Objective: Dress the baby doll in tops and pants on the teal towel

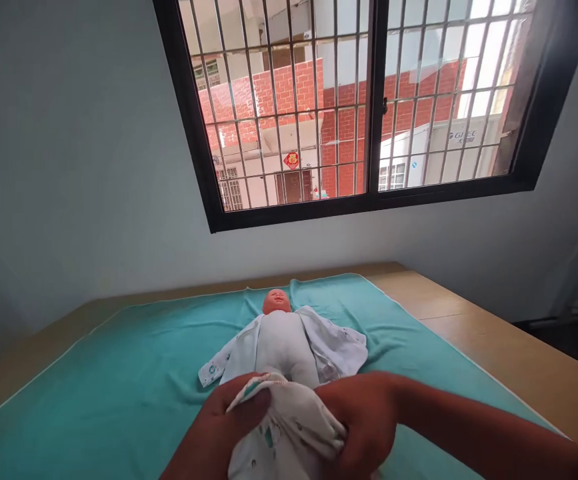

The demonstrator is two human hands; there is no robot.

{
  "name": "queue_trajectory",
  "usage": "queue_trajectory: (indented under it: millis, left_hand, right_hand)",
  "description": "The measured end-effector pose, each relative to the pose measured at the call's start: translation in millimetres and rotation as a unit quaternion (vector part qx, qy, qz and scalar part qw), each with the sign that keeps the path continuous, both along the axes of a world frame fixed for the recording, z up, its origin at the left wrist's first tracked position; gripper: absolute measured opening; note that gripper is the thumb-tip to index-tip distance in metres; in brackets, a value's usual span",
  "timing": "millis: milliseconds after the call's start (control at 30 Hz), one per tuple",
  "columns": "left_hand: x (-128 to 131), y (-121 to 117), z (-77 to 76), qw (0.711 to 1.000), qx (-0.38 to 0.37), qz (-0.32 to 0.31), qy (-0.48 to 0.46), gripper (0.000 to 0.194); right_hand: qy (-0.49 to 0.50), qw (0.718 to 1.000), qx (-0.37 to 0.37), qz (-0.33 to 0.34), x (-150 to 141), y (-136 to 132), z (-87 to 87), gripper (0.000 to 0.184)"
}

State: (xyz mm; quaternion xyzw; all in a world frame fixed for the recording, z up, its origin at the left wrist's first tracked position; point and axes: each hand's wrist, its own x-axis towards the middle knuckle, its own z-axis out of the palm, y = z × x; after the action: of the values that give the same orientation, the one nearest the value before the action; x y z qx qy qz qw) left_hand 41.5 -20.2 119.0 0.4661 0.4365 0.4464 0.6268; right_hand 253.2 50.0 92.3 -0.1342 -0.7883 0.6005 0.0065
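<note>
A baby doll (285, 343) with a red-toned head and a white cloth body lies on its back on a teal cloth (159, 360). Its white printed baby shirt (336, 340) is spread open at both sides. Nearer to me, in front of the doll's legs, I hold white printed baby pants (289, 427) bunched up. My left hand (233, 420) grips one side of their edge, thumb on top. On the other side, my right hand (363, 417) is closed around the gathered fabric. The pants and my hands hide the doll's lower legs.
The teal cloth has wrinkles and covers much of a wooden table (449, 310), whose bare wood shows along the back and right. Behind it stands a pale wall (93, 167) with a black-framed, barred window (373, 200).
</note>
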Motion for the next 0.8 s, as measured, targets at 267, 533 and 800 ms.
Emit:
queue_trajectory:
  millis: [267,533,800]
  left_hand:
    - [6.1,-12.7,5.9,0.995,-0.079,-0.064,-0.007,0.055]
    - [-5.3,-0.9,2.1,0.970,0.027,-0.184,0.158,0.027]
    - [-9.3,1.2,3.0,0.984,0.061,-0.162,0.047,0.048]
  right_hand:
    - [0.127,0.977,-0.017,-0.171,8.6,16.9,23.6,0.037]
    - [0.167,0.972,-0.111,-0.119,-14.2,1.4,-0.9,0.047]
    - [0.106,0.993,-0.030,0.031,-8.9,9.0,25.4,0.030]
